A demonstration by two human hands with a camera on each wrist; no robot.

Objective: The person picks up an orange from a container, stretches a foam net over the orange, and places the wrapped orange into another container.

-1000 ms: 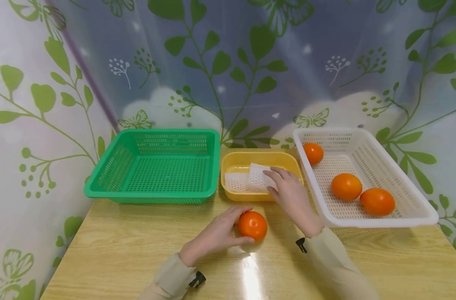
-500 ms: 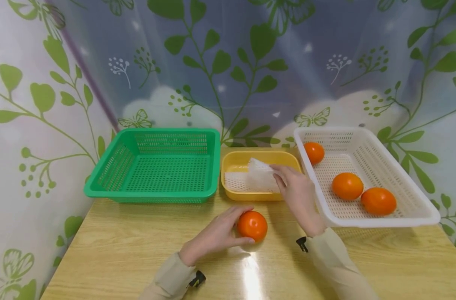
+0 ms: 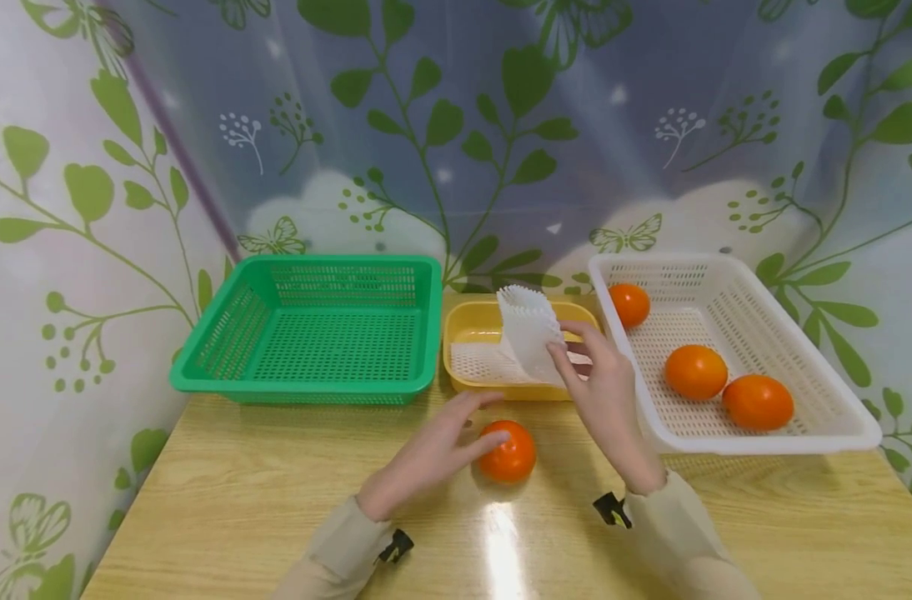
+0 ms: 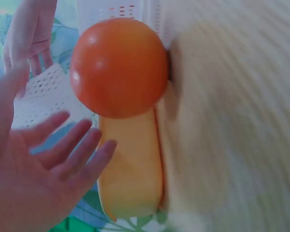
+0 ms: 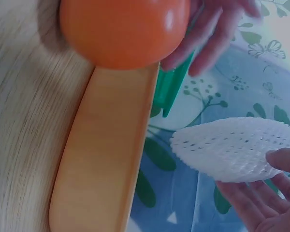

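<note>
Leafy curtain [image 3: 291, 142] behind, wood-grain surface [image 3: 276, 500] in front. One fruit [image 3: 512, 460] sits on the surface, near side of the yellow tray [image 3: 463, 386]; three more fruits [image 3: 694, 372] lie in the white basket [image 3: 764, 444], right. Green basket [image 3: 306, 389], left. Right hand [image 3: 602, 383] pinches a white net [image 3: 531, 333] between thumb and bent fingers, net tilted up over the tray; a second net [image 3: 478, 362] lies in there (can't tell if the lifted one is fully clear of it).

Step in hand looks like lifting out one net. To do it well: light pinch near an edge, since the mesh probably folds and squashes easily; lift straight up so the second net doesn't drag along.

Pose: right hand reaches in from near right, over the tray's right end. Left hand [image 3: 429, 458] comes from near left, fingers spread and slightly bent beside the fruit, gripping nothing; thumb overlaps the fruit in the head view, but left wrist view shows a gap.
</note>
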